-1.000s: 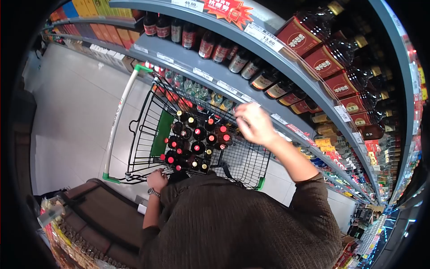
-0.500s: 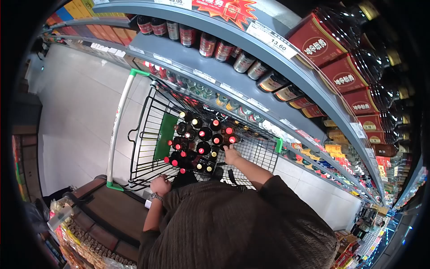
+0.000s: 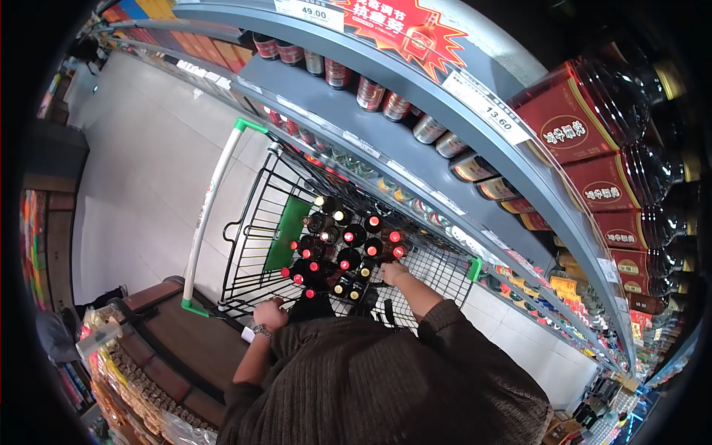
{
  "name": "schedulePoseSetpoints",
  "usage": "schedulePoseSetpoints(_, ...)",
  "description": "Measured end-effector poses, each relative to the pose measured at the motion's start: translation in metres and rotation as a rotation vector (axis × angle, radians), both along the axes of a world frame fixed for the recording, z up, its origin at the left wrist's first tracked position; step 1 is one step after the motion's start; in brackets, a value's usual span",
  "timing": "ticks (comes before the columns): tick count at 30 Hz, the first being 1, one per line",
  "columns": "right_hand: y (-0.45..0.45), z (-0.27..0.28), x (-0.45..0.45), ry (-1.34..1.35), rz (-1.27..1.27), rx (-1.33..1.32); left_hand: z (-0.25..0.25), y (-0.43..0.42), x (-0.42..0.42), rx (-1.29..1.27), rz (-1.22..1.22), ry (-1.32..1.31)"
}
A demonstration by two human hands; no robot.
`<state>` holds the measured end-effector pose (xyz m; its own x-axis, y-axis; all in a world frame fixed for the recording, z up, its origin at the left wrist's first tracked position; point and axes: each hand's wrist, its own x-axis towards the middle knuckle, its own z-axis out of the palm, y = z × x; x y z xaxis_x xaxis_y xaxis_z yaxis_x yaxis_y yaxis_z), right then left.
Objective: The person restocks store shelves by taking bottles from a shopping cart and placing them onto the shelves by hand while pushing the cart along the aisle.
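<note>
A wire shopping cart with green corners holds several dark bottles, standing close together with red or pale yellow caps. Into the cart reaches my right hand, its fingers closed at a red-capped bottle on the group's right side; the fingertips are partly hidden. My left hand, with a metal watch on the wrist, is curled closed by the cart's near side. What it grips, if anything, is hidden.
Along the cart's far side runs a grey shelf with cans, bottles and price tags. Large red-labelled bottles stand on its upper level at right. A brown display stand with packaged goods is at lower left. Pale floor tiles lie behind the cart handle.
The shelf, cart and bottles appear shifted right and slightly down as the view moves. Both hands keep about the same places relative to the cart.
</note>
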<state>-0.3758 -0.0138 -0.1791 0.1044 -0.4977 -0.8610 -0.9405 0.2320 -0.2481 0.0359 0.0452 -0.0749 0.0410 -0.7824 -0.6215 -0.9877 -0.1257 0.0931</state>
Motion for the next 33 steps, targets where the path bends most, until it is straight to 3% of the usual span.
schedulePoseSetpoints(6, 0.057, -0.073, -0.014, -0.036, 0.022, -0.081, 0.0, 0.001, 0.003, -0.019, -0.014, 0.017)
schedulePoseSetpoints(10, 0.066, -0.029, -0.028, -0.072, 0.094, -0.041, -0.001, 0.002, 0.004, 0.01, -0.002, -0.003)
schedulePoseSetpoints(14, 0.089, -0.01, -0.042, -0.082, -0.118, -0.188, -0.009, 0.007, 0.007, -0.011, 0.007, 0.007)
schedulePoseSetpoints(17, 0.11, 0.014, -0.052, -0.096, -0.099, -0.323, -0.006, 0.005, 0.009, 0.004, -0.007, 0.082)
schedulePoseSetpoints(19, 0.117, 0.052, -0.051, -0.087, -0.171, -0.348, 0.001, 0.001, 0.009, 0.035, 0.01, 0.191)
schedulePoseSetpoints(23, 0.114, 0.146, -0.039, -0.116, -0.3, -0.402, -0.027, -0.012, -0.008, -0.015, 0.153, 0.798)
schedulePoseSetpoints(28, 0.091, 0.271, -0.012, -0.285, -0.267, -0.509, 0.084, -0.059, -0.098, -0.267, -0.39, 0.877)
schedulePoseSetpoints(33, 0.073, 0.341, 0.014, -0.447, -0.23, -0.647, 0.148, -0.066, -0.142, -0.379, -0.575, 1.102)
